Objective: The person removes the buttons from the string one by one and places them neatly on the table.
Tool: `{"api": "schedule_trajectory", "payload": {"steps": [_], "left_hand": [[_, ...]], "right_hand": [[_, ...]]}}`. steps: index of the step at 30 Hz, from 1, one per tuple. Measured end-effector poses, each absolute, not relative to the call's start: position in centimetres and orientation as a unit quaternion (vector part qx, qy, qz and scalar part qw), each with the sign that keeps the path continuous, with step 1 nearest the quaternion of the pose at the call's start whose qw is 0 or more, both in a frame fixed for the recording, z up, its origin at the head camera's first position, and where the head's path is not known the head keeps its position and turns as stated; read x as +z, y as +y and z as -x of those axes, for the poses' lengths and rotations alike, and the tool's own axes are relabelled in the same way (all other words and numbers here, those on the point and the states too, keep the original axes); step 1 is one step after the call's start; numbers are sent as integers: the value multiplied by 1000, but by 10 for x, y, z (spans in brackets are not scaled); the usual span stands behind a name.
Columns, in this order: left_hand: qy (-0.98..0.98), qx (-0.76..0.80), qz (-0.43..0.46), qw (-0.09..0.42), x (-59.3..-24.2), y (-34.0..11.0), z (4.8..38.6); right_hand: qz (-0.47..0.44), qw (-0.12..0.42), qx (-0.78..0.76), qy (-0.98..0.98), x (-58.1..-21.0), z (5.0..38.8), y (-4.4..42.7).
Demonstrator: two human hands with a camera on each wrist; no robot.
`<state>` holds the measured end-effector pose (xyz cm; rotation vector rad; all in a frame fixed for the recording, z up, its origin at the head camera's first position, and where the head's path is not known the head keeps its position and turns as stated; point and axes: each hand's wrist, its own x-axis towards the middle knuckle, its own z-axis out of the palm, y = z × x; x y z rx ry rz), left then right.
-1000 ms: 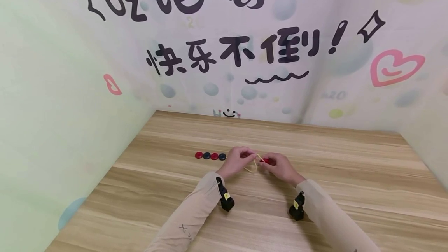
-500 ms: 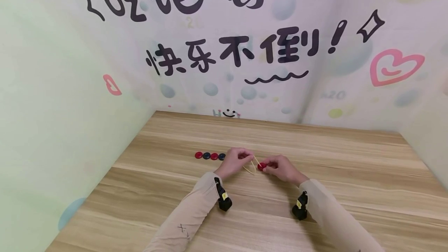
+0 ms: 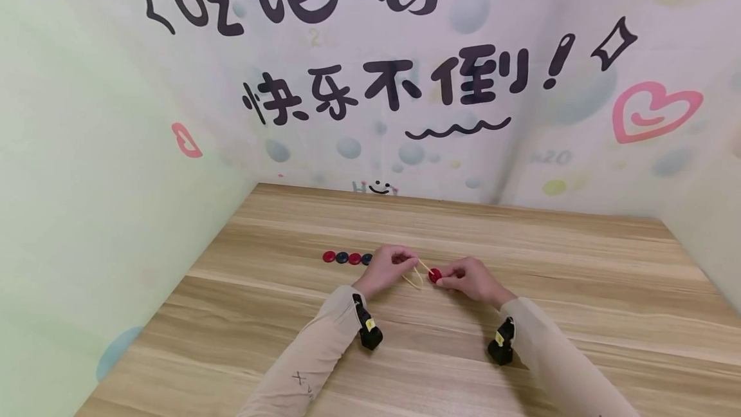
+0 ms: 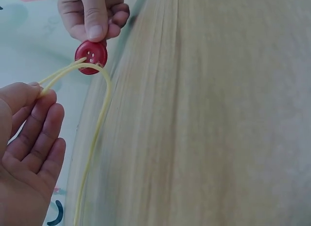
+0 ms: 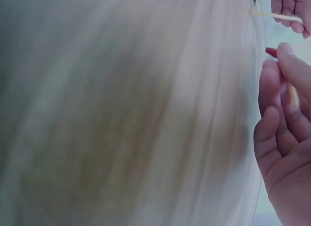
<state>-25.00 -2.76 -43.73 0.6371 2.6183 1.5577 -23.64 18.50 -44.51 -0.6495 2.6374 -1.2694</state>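
My left hand (image 3: 390, 269) pinches a yellow cord (image 4: 103, 102) between thumb and forefinger, its other fingers loosely bent. From there the cord reaches the face of a red button (image 4: 92, 52), at its holes, while another stretch loops over and hangs down. My right hand (image 3: 473, 282) holds that button by its edge between thumb and fingers. In the right wrist view only the button's rim (image 5: 271, 52) shows, and a bit of yellow appears behind the right fingers. The head view has the button (image 3: 435, 276) just right of the left fingertips.
A row of several red and dark blue buttons (image 3: 354, 259) lies on the wooden table (image 3: 550, 262), running left from behind the left hand, which hides its right end. A printed cloth wall (image 3: 370, 159) stands along the table's far edge.
The red button, mostly covered by the right fingers a second ago, now shows its face. My right hand has turned and shifted slightly right; my left hand has moved slightly left with the cord.
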Motion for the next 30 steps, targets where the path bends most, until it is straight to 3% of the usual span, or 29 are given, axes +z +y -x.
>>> {"api": "schedule_trajectory", "payload": {"steps": [6, 13, 30], "left_hand": [[842, 502, -200, 13, -439, -30, 251], [838, 501, -217, 11, -445, -33, 252], [812, 526, -228, 105, -452, -12, 248]], "right_hand": [[213, 96, -476, 848, -447, 236, 190], [223, 83, -464, 853, -443, 235, 191], [220, 50, -502, 835, -442, 237, 179]]}}
